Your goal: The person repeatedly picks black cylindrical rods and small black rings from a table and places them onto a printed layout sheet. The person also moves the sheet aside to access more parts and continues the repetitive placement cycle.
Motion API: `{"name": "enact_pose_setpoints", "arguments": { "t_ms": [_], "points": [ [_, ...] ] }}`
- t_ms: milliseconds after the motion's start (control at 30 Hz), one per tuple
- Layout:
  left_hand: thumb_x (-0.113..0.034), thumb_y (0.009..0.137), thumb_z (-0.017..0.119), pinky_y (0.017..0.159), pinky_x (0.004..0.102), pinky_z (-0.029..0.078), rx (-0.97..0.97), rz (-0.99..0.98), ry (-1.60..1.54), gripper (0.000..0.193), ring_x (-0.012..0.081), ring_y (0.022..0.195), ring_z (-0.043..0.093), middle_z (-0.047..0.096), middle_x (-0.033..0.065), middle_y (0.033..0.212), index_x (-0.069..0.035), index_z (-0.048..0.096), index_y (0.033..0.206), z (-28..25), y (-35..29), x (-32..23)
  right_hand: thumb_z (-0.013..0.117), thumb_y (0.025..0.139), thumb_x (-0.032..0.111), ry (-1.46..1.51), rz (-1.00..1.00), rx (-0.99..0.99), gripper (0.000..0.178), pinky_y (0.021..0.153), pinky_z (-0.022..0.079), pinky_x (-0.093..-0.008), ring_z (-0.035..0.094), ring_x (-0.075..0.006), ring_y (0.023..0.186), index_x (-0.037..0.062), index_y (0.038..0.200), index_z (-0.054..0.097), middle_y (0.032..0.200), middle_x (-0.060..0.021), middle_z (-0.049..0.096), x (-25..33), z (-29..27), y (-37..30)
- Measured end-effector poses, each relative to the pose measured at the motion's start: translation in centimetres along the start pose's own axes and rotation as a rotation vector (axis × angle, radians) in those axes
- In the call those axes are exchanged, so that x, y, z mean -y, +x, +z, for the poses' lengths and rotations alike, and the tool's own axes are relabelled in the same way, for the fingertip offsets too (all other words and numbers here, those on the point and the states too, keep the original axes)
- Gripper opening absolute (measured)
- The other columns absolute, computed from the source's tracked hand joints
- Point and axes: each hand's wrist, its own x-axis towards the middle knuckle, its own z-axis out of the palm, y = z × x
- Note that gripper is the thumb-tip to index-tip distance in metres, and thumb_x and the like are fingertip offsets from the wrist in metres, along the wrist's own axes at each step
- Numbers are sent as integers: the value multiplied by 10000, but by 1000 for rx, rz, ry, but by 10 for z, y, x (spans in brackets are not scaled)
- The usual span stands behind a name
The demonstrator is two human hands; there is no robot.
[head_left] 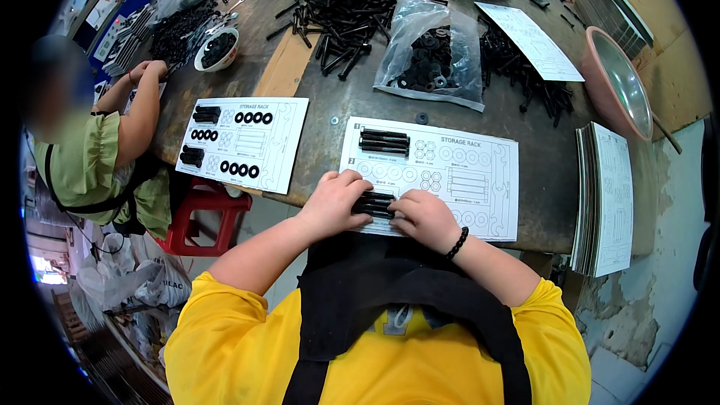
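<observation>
A printed card (491,161) with outlines of hardware lies on the table in front of me. One row of black bolts (385,142) sits side by side at its upper left. Below that, a second group of black bolts (374,205) lies between my hands. My left hand (335,201) has curled fingers and thumb against their left ends. At their right ends, my right hand (425,217) has its fingers bent in on them. My fingers partly cover this lower group.
Left stands another card (285,124) with bolts and black washers. Beyond lie a bolt heap (341,19), a plastic bag of washers (427,60) and a sheet (529,39). At right are a card stack (604,199) and a pink basin (611,86). A co-worker (97,142) sits at left.
</observation>
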Motion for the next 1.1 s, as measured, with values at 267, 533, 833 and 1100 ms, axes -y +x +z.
{"name": "enact_pose_setpoints", "arguments": {
  "t_ms": [267,533,833,1100],
  "points": [
    [-142,674,649,847,331,386,338,276,286,362,213,900,556,560,57,937,-87,560,1021,-36,19,9,546,681,138,-592,-268,151,48,558,439,-318,538,-197,661,102,677,578,699,-40,521,25,1,14],
    [-160,710,557,683,285,391,392,625,647,69,148,649,580,546,-10,669,-119,602,744,-41,42,5,540,682,151,-657,-394,138,46,542,427,-284,527,-166,624,110,669,554,671,-15,492,15,1,7],
    [-174,667,586,729,276,341,646,722,827,85,141,626,572,591,-15,666,-166,617,589,-42,75,-18,542,673,155,-610,-448,80,46,527,428,-280,535,-166,610,110,674,545,651,-16,488,3,3,5],
    [-184,677,601,748,298,334,763,717,890,83,150,648,572,613,-30,661,-173,639,604,-34,90,-20,546,667,150,-599,-478,78,44,519,420,-280,526,-169,596,108,678,543,641,-16,476,3,0,8]
  ]
}}
